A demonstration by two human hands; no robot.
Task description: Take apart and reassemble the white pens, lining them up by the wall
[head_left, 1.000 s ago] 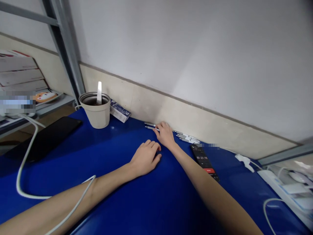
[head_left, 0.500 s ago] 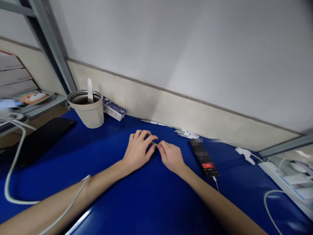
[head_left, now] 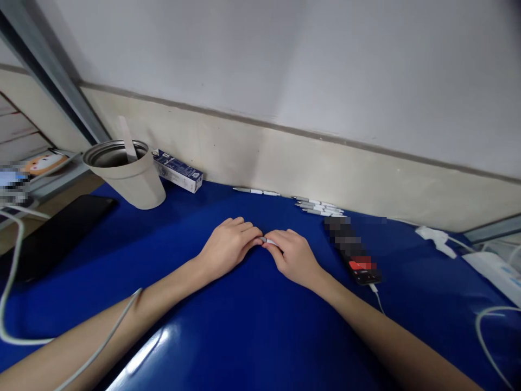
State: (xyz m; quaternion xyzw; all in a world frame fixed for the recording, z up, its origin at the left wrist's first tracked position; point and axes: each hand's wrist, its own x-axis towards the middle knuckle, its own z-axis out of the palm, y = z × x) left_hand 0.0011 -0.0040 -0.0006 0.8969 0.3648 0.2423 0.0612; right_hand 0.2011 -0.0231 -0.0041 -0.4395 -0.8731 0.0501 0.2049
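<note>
My right hand (head_left: pixel 296 257) is closed around a white pen with a grey grip (head_left: pixel 266 240), most of which its fingers hide. From the other side my left hand (head_left: pixel 228 247) pinches the pen's tip end between thumb and fingertips. The two hands almost meet, low over the blue tabletop (head_left: pixel 228 326). Beyond them, near the wall, lies a single white pen (head_left: pixel 256 191). To its right several similar pens (head_left: pixel 319 207) lie side by side in a loose bunch.
A beige cup (head_left: pixel 140 182) holding a flat white stick stands at left, beside a blue-and-white box (head_left: pixel 179 172). A black phone (head_left: pixel 61 231) lies further left. Right of my hands is a plugged-in phone (head_left: pixel 354 252). A white cable (head_left: pixel 109 336) crosses my left forearm.
My left fingers have gone from spread to closed on the pen's tip end. More of the pen shows between the hands. The camera's view has shifted slightly.
</note>
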